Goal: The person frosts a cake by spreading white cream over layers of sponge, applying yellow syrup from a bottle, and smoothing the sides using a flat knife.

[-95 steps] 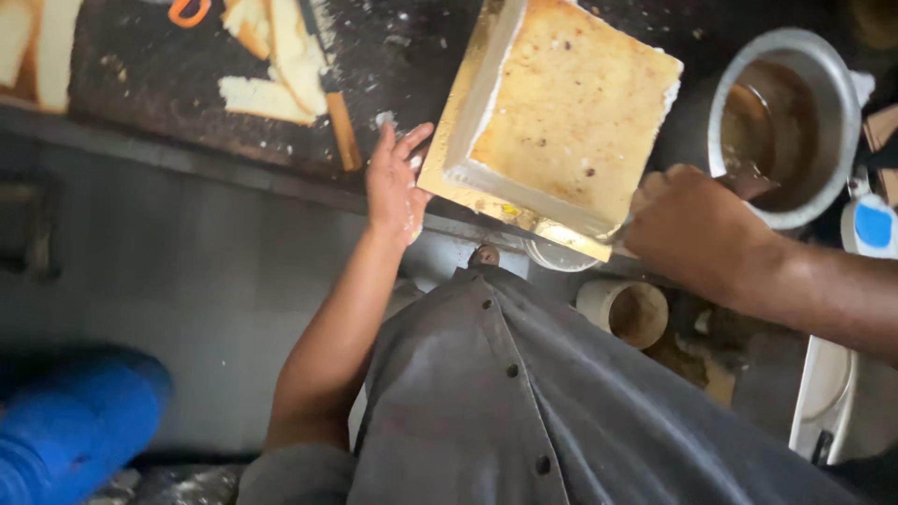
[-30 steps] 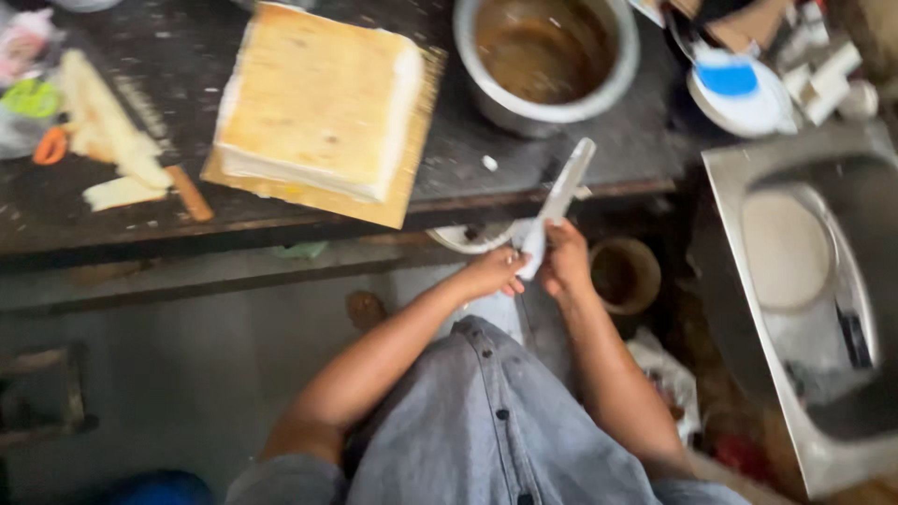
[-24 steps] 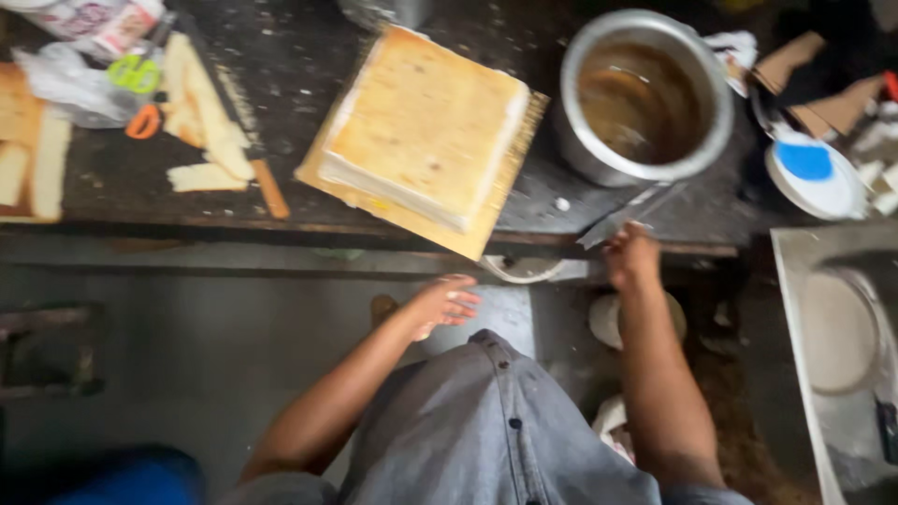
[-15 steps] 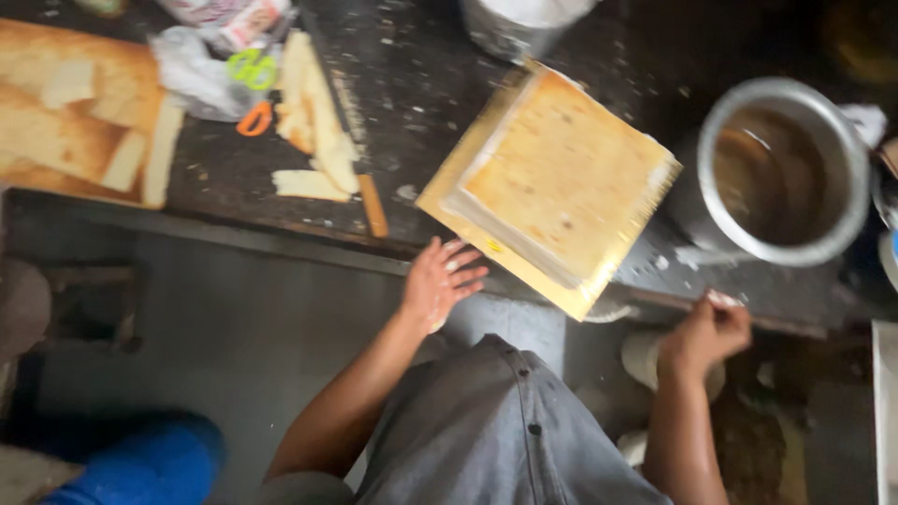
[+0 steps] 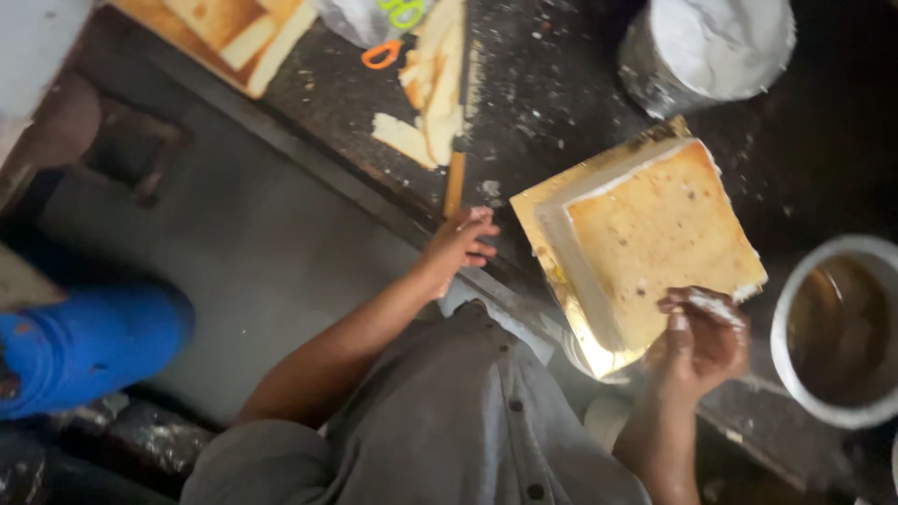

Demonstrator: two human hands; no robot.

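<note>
**Grey buttoned shirt, bare forearms**

The person wears a grey shirt of plain woven cloth, closed down the front with small dark round buttons set in a line along a stitched placket. The fabric creases softly around the buttons and over the chest. Both forearms are bare from the elbow down to the hands, with no sleeve, watch, ring or glove to be seen. The left hand shows pale dusty smears on its fingers; the right hand bears similar whitish powder across the knuckles.
</note>
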